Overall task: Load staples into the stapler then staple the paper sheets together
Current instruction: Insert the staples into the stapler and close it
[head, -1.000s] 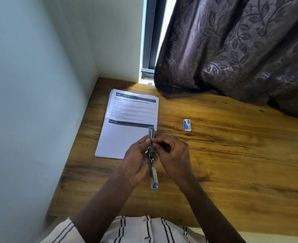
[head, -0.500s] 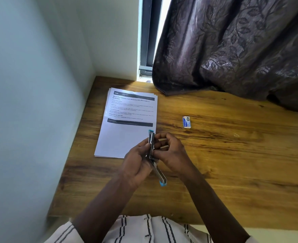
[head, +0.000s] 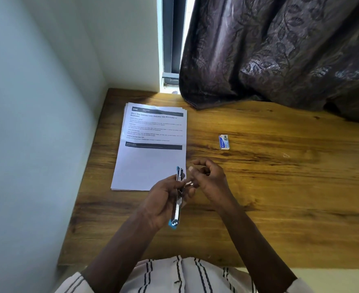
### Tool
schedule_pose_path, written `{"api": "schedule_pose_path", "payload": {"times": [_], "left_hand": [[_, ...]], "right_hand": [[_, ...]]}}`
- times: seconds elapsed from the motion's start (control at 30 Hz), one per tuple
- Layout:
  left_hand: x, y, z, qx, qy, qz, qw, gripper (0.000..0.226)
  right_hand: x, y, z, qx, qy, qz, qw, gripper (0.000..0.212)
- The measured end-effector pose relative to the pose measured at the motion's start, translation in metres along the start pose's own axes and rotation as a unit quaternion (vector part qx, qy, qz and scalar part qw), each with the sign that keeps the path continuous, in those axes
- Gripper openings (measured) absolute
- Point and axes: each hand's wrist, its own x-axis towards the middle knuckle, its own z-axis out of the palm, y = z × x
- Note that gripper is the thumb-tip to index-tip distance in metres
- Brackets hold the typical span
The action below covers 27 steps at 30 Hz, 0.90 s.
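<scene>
Pale wall (head: 30, 123) filling the left, dark window frame (head: 171, 39) with a bright daylight strip at top centre, leaf-patterned dark curtain (head: 280, 49) upper right, hem resting on the wooden table (head: 290, 197).

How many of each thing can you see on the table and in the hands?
Stapler: 1
Small box: 1
Paper stack: 1
Hands: 2, the left hand gripping the stapler, and the right hand
Total: 5
</scene>
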Motion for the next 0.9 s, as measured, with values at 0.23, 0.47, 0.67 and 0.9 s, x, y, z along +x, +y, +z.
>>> {"api": "schedule_pose_path", "payload": {"times": [0.23, 0.47, 0.67, 0.9], "left_hand": [[0.000, 0.003, 0.002, -0.129, 0.010, -0.062, 0.990, 0.035], [-0.003, 0.006, 0.008, -0.121, 0.039, -0.082, 0.988, 0.043], [-0.004, 0.010, 0.007, -0.071, 0.039, -0.093, 0.992, 0.049], [-0.003, 0.007, 0.003, 0.006, 0.022, -0.076, 0.997, 0.045]], "right_hand": [[0.005, 0.004, 0.002, 0.105, -0.098, 0.083, 0.986, 0.018], [0.010, 0.008, -0.002, 0.114, -0.137, 0.093, 0.979, 0.021], [0.011, 0.005, -0.006, 0.112, -0.144, 0.082, 0.980, 0.023], [0.004, -0.006, -0.008, 0.147, -0.164, 0.077, 0.973, 0.038]]}}
